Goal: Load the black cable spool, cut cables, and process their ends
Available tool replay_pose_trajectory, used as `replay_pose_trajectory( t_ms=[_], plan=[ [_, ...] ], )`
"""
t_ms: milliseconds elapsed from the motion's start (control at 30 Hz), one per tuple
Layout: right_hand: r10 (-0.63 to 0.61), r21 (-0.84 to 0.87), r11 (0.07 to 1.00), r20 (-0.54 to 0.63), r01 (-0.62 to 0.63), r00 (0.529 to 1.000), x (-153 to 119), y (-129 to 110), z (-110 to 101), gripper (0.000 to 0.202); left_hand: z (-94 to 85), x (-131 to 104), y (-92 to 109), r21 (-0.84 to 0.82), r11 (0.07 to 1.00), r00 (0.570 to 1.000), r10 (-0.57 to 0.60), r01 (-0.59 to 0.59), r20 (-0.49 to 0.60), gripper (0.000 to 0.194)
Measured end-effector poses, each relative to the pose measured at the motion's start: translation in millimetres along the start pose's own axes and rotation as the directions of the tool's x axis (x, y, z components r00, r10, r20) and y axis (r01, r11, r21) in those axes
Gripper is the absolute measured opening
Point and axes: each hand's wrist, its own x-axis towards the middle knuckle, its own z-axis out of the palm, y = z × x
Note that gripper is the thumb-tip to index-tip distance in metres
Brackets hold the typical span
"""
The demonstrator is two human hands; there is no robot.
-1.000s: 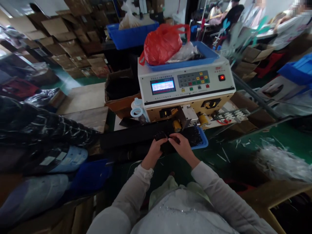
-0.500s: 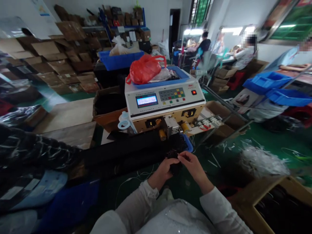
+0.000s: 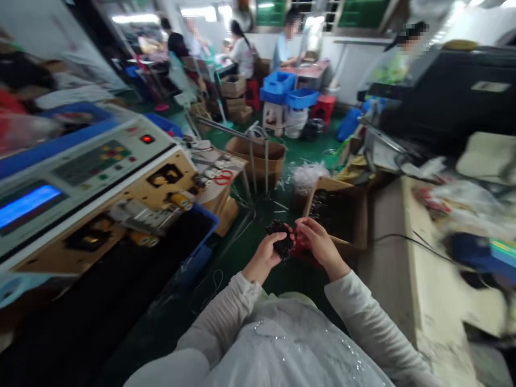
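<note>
In my left hand (image 3: 267, 252) is a bundle of what look like short black wires (image 3: 283, 246), its ends pointing up and away from me. The thumb presses across the near side and the fingers wrap round behind. My right hand (image 3: 316, 239) is closed in a pinch just right of the bundle, thumb and forefinger together. Whatever sits between those fingertips is too small to make out. Both hands are held in front of my body, above the green floor. A white wire-processing machine (image 3: 133, 150) with a lit screen stands to the left, apart from my hands.
Below the machine's rollers is a blue bin (image 3: 207, 217) with dark contents. An open cardboard box (image 3: 358, 215) holding black coils stands just beyond my right hand. A pale worktable (image 3: 439, 317) runs along the right. Red scissors (image 3: 223, 177) lie on a small stand. Several people sit farther back.
My view has swung to the right, so the machine now lies at the left and the cardboard box and worktable have come in. The left hand still holds the bundle; the right stays pinched beside it.
</note>
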Motion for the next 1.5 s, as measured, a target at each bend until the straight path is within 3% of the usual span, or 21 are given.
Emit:
replay_pose_trajectory(
  t_ms=[167,300,367,567,733,1000,1167,1233,1400,1500],
  plan=[
    [-0.092,-0.115,0.991,-0.155,0.075,0.984,-53.8,-8.7,-95.1,0.037,58.8,34.4,-69.4,0.059,0.98,0.978,-0.193,0.188,0.084,0.02],
    [-0.244,-0.254,0.952,-0.283,0.173,0.928,-92.2,-3.2,-144.4,0.034,91.3,53.0,-127.4,0.185,0.938,0.949,-0.309,0.293,0.062,0.021],
    [-0.303,-0.383,0.91,-0.345,0.162,0.888,-107.6,1.7,-162.9,0.035,102.7,60.5,-154.7,0.256,0.898,0.922,-0.383,0.357,0.059,0.021],
    [-0.236,-0.639,0.752,-0.489,-0.161,0.84,-135.9,15.0,-205.8,0.067,132.3,84.8,-226.8,0.4,0.793,0.839,-0.535,0.459,0.098,0.026],
    [-0.109,-0.576,0.707,-0.662,-0.41,0.741,-133.1,20.3,-244.0,0.086,162.0,110.2,-275.0,0.46,0.73,0.763,-0.627,0.505,0.157,0.032],
    [-0.062,-0.471,0.746,-0.753,-0.471,0.655,-102.6,21.6,-310.0,0.059,203.3,154.3,-316.9,0.468,0.61,0.667,-0.743,0.64,0.056,0.022],
    [-0.008,-0.359,0.779,-0.826,-0.515,0.563,-98.8,18.0,-330.8,0.049,217.1,171.3,-331.3,0.544,0.567,0.643,-0.763,0.619,0.065,0.02],
    [0.02,-0.301,0.818,-0.837,-0.491,0.547,-101.3,17.1,-335.2,0.044,220.5,175.0,-336.3,0.601,0.543,0.637,-0.768,0.587,0.072,0.024],
    [-0.017,-0.2,0.938,-0.842,-0.283,0.539,-107.8,16.9,-338.8,0.039,226.4,177.6,-343.6,0.727,0.527,0.661,-0.738,0.44,0.135,0.033],
    [-0.036,-0.175,0.96,-0.851,-0.218,0.524,-109.1,17.1,-338.1,0.039,227.6,174.0,-344.8,0.763,0.557,0.726,-0.665,0.329,0.173,0.036]
  ],
)
